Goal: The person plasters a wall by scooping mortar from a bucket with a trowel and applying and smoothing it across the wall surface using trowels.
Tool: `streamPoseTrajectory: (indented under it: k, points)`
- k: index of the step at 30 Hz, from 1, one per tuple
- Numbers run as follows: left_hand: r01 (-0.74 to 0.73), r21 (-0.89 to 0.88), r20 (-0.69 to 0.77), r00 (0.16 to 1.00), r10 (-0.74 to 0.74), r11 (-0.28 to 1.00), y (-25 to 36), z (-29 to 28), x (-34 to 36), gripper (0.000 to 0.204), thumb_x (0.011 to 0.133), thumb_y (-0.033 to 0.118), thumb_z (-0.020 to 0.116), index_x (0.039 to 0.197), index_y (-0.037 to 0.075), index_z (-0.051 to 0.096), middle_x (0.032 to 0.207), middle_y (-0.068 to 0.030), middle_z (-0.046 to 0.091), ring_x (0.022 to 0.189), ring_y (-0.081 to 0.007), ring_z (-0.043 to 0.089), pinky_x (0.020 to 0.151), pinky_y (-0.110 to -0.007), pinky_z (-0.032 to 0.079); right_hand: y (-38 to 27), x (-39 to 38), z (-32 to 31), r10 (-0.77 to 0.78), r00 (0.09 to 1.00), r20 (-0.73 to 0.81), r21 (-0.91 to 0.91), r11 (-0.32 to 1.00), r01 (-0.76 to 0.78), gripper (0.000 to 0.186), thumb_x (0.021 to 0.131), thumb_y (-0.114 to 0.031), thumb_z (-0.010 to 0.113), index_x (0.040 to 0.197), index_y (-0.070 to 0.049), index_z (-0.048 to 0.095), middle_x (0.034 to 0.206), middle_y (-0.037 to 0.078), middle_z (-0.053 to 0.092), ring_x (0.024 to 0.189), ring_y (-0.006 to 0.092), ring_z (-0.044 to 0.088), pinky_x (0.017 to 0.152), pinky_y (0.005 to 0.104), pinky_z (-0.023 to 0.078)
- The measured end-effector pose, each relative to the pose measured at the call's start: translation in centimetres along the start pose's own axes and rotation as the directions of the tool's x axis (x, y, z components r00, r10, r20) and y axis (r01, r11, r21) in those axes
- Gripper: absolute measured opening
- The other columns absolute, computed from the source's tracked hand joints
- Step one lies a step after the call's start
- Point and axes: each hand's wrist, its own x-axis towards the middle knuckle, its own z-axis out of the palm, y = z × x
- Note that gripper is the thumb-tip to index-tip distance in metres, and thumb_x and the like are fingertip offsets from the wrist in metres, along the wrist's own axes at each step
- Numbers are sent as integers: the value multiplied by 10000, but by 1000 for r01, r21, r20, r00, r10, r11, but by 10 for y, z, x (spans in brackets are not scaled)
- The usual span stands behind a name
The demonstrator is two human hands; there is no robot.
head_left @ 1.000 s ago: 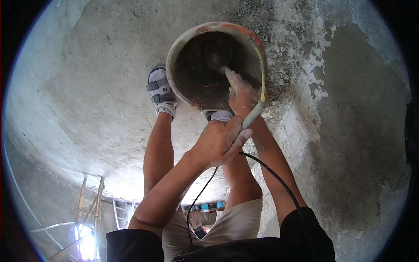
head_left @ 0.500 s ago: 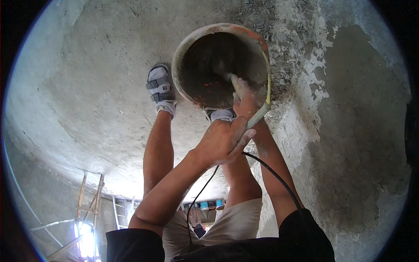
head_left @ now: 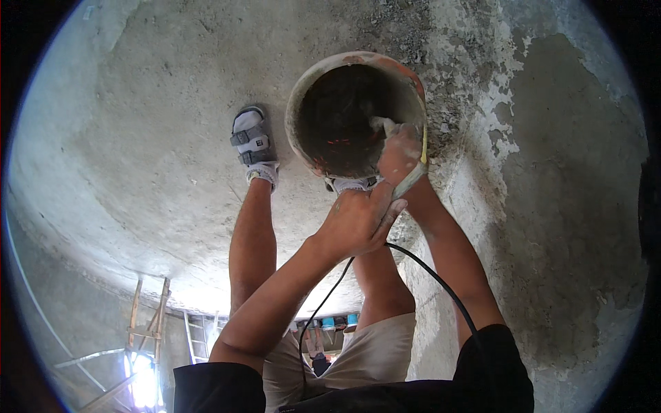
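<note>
The bucket (head_left: 294, 124) lies ahead, left hand (head_left: 352, 221) gripping its handle (head_left: 411, 178), right hand (head_left: 401, 155) clasping a tool (head_left: 388, 126) inside.

Sandal (head_left: 254, 140), perhaps bucket (head_left: 294, 124), on floor (head_left: 165, 138).

Crusted bucket (head_left: 292, 118), handle (head_left: 410, 181) raised, tool (head_left: 389, 126) inside

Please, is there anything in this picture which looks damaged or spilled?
Yes. Right of the bucket, the whitish coating looks damaged: it is flaked into ragged, uneven patches. Grey crust also covers much of the bucket's rim, where some orange shows. Whether anything has spilled, I cannot tell.
</note>
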Motion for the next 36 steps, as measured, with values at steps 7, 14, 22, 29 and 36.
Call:
streamPoseTrajectory:
  k: [7, 14, 22, 29, 36]
  points:
    - [-58, 33, 33, 998, 57, 998, 7, 14, -9, 201, 887, 158, 583, 835, 1, 467, 552, -178, 500, 506, -398, 537, 461, -450, 416, -31, -25, -3, -31, 970, 240, 360, 931, -60, 157, 751, -130, 630, 815, 2, 685, 914, 210, 643, 854, 346, 656, 741, 401, 539]
    - [-16, 4, 80, 997, 15, 1000, 4, 26, -18, 193, 900, 154, 563, 832, 2, 465, 557, -173, 490, 501, -399, 529, 469, -459, 400, -43, -24, 12, -74, 972, 222, 728, 676, -115, 285, 717, -208, 716, 897, 9, 676, 774, 230, 640, 778, 404, 630, 707, 444, 498]
    - [-13, -11, 25, 1000, 13, 1000, 5, 5, -8, 147, 880, 81, 533, 802, -17, 455, 579, -179, 459, 471, -392, 479, 443, -432, 356, -53, 30, -4, -283, 953, -104, 888, 405, 217, 360, 685, -196, 745, 998, -31, 678, 811, 192, 657, 784, 368, 641, 717, 401, 506]
    - [-124, 90, -151, 979, 137, 988, 6, -22, -8, 100, 863, 48, 505, 822, -40, 482, 580, -153, 445, 447, -358, 443, 428, -429, 329, -41, 66, 9, -384, 897, -217, 896, 287, 339, 409, 675, -195, 746, 1034, -15, 672, 880, 170, 667, 795, 291, 648, 724, 356, 501]
    - [-127, 531, -567, 681, 463, 838, -29, -53, -7, 291, 1001, 205, 345, 769, 46, 417, 552, -10, 333, 463, -100, 285, 432, -255, 226, 42, 6, 7, -282, 936, -211, 961, 113, 251, 430, 648, -273, 824, 981, -30, 702, 813, 117, 676, 751, 238, 648, 699, 354, 500]
